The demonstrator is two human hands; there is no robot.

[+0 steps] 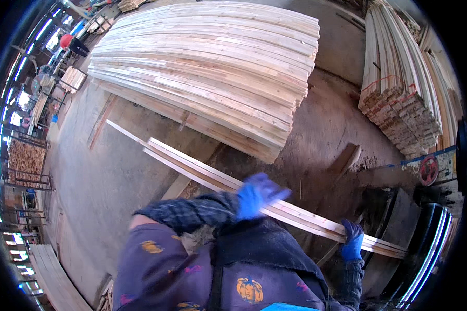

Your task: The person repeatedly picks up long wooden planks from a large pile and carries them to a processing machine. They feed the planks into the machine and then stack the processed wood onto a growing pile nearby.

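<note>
Several long pale wooden strips [197,170] lie side by side in a slanting bundle in front of my body, one reaching farther out at the left end. My left hand [257,196], in a blue glove, is over the middle of the bundle. It is blurred by motion, its fingers look stretched out, and the strips themselves are sharp. Nearer the right end, my right hand [353,241], also gloved in blue, is closed around the strips, with its fingertips over their far edge. The strips' right end lies over a dark surface beside a machine.
A large stack of long boards [207,67] stands ahead, low above the concrete floor [83,171]. Strapped timber bundles [399,88] are at the far right. A machine with a red handwheel [428,170] stands close on my right. Another person [73,44] is far off at upper left.
</note>
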